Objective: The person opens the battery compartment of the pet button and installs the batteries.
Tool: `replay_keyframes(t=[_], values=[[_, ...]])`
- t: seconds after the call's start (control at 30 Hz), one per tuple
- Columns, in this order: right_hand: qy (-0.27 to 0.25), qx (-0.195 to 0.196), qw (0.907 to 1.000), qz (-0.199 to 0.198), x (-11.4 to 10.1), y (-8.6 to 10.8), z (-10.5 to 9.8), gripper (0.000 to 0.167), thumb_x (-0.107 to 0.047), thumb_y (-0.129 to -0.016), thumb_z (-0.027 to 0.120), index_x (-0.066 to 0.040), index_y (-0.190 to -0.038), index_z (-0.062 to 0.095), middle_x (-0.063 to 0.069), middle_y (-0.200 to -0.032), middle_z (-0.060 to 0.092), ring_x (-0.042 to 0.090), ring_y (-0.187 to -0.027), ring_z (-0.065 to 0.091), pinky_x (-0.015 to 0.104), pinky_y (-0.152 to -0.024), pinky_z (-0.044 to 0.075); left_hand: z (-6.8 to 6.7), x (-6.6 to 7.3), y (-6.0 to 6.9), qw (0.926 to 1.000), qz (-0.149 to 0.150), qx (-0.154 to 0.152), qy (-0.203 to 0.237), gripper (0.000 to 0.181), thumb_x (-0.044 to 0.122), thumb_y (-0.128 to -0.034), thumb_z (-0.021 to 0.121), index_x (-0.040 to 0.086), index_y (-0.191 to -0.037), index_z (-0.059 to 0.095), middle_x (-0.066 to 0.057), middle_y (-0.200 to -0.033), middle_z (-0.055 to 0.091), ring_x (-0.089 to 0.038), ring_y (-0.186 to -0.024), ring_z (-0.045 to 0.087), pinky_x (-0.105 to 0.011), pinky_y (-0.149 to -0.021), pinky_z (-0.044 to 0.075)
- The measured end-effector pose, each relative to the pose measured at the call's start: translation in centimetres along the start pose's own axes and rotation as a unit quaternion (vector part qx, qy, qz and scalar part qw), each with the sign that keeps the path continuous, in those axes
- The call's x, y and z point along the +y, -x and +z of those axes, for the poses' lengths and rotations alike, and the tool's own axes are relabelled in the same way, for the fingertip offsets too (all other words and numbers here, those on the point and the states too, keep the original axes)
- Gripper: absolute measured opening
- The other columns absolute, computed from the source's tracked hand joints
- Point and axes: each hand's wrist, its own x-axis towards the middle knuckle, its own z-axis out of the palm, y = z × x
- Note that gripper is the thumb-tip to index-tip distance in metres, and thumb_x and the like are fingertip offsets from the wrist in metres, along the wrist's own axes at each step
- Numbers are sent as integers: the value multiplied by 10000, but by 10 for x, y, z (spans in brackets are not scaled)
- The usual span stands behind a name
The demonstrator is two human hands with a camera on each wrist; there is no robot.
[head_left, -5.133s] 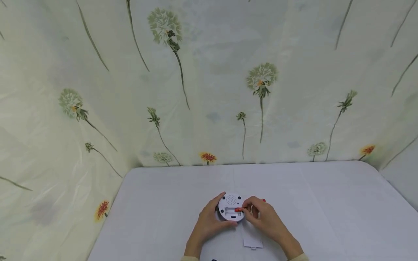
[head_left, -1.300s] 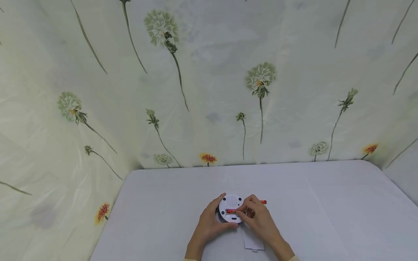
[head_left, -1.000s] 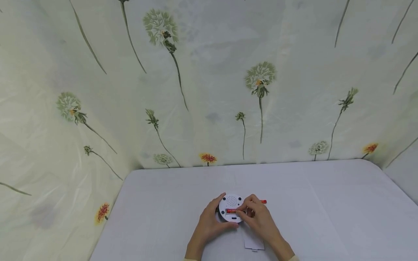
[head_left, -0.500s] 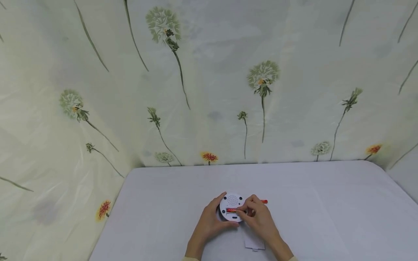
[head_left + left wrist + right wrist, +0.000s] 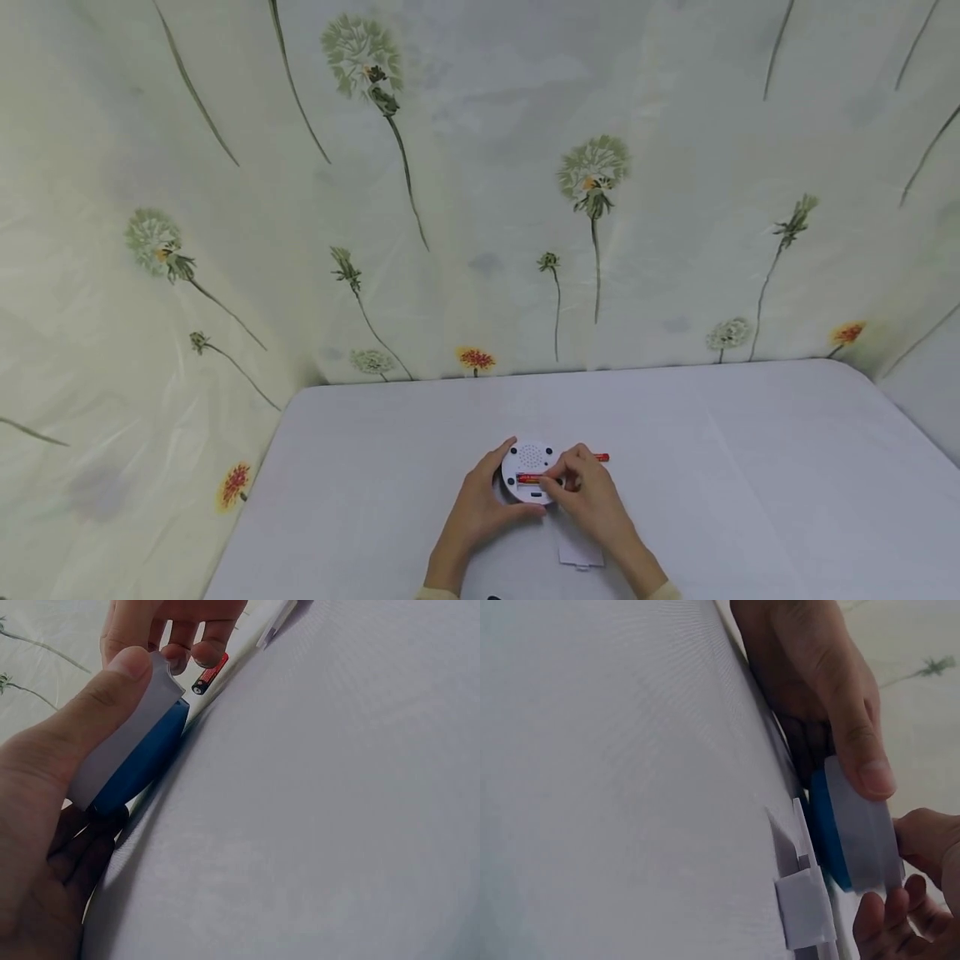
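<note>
Currently grips a round white device (image 5: 536,457) in the left hand (image 5: 477,502), with thumb along the near rim and fingers round the far left side. Pinches one end of a red battery (image 5: 528,479) between thumb and fingertips of the right hand (image 5: 595,494), with its other end lying in the slot of the device's upturned face, between both hands. Shows a blue lower part (image 5: 146,761) under the device in the left wrist view; cannot tell whether it touches the bench. Has a second red battery (image 5: 602,457) on the far side of the right hand, partly hidden behind the fingers, and a white panel (image 5: 581,550) with a small tab lying below the right hand, between the two wrists.

Works over a bench (image 5: 705,475) covered in smooth white, faintly creased to the right of the hands, stretching well past them on either side and ending beyond them in rounded far corners. Faces a pale, slightly glossy sheet (image 5: 480,167) that hangs behind the bench and continues on the left-hand side, printed with green dandelions on long stems and, lower down, orange-red flowers. Wears light sleeves (image 5: 437,593) at both wrists, with a dark object (image 5: 493,597) between them, cut off and too small to identify.
</note>
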Motion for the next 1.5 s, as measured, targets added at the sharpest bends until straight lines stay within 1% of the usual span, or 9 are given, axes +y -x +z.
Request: replay_keyframes(t=[0.23, 0.4, 0.53, 0.67, 0.77, 0.93, 1.17, 1.3, 1.5], values=[[-217, -204, 9983, -496, 19, -3, -19, 194, -187, -839, 718, -209, -1003, 616, -51, -843, 520, 61, -759, 507, 189, -622, 475, 5, -3, 3, 9998, -127, -38, 135, 1022, 617, -563, 789, 352, -1443, 343, 100, -1466, 418, -152, -1366, 390, -412, -1103, 359], [-162, 238, 9983, -511, 39, -11, -45, 194, -96, -901, 622, -117, -1089, 578, -13, -891, 559, 41, -834, 516, 196, -691, 479, 3, -3, 0, 10000, -43, 37, 79, 1026, 636, -560, 781, 354, -1444, 343, 94, -1460, 429, -151, -1365, 394, -399, -1103, 362], [0, 410, 9982, -428, 51, -11, -58, 204, -39, -907, 569, -82, -1106, 560, 62, -996, 596, 57, -911, 507, 166, -777, 445, 1, -3, 1, 9998, -150, 16, 88, 1023, 642, -549, 783, 395, -1434, 332, 111, -1460, 424, -154, -1368, 390, -405, -1103, 361], [175, 251, 9990, -324, 59, -9, -60, 256, -155, -915, 612, -110, -1162, 563, 73, -1094, 593, 93, -970, 500, 173, -827, 403, 1, -3, 3, 9996, -264, -54, 107, 1019, 638, -546, 788, 423, -1426, 323, 121, -1463, 417, -157, -1371, 386, -418, -1103, 360], [359, 109, 9985, -405, 63, -9, -58, 321, -224, -894, 655, -131, -1195, 588, 56, -1124, 576, 130, -1007, 501, 254, -855, 413, 1, -2, 2, 9998, -195, -6, 100, 1018, 639, -552, 784, 401, -1433, 332, 116, -1461, 422, -156, -1369, 389, -419, -1103, 359], [678, 12, 9960, -590, 66, -11, -57, 353, -172, -849, 702, -125, -1192, 635, 37, -1113, 545, 192, -1057, 516, 388, -884, 435, 2, -3, 1, 9999, -147, 29, -11, 1020, 666, -554, 765, 406, -1435, 324, 112, -1459, 424, -155, -1365, 393, -419, -1100, 363], [1236, 44, 9885, -871, 67, -15, -52, 329, -138, -811, 724, -131, -1136, 675, 36, -1071, 559, 249, -1025, 514, 449, -857, 402, 2, -4, 0, 9999, -163, 27, -15, 1015, 649, -557, 775, 413, -1433, 320, 97, -1462, 426, -172, -1365, 395, -428, -1099, 362], [1592, 141, 9816, -1045, 67, -18, -50, 274, -118, -780, 748, -160, -1047, 702, 22, -1024, 573, 239, -968, 499, 431, -803, 384, 2, -3, 0, 9999, -162, 13, 28, 1012, 625, -561, 791, 410, -1434, 327, 87, -1461, 429, -186, -1361, 401, -438, -1094, 365], [1591, 267, 9800, -1169, 69, -19, -47, 176, -127, -773, 765, -231, -899, 701, -69, -901, 556, 165, -868, 476, 336, -742, 334, 2, -2, 1, 9997, -230, 13, 53, 1009, 611, -557, 804, 428, -1427, 327, 92, -1461, 428, -189, -1359, 401, -443, -1093, 366]])
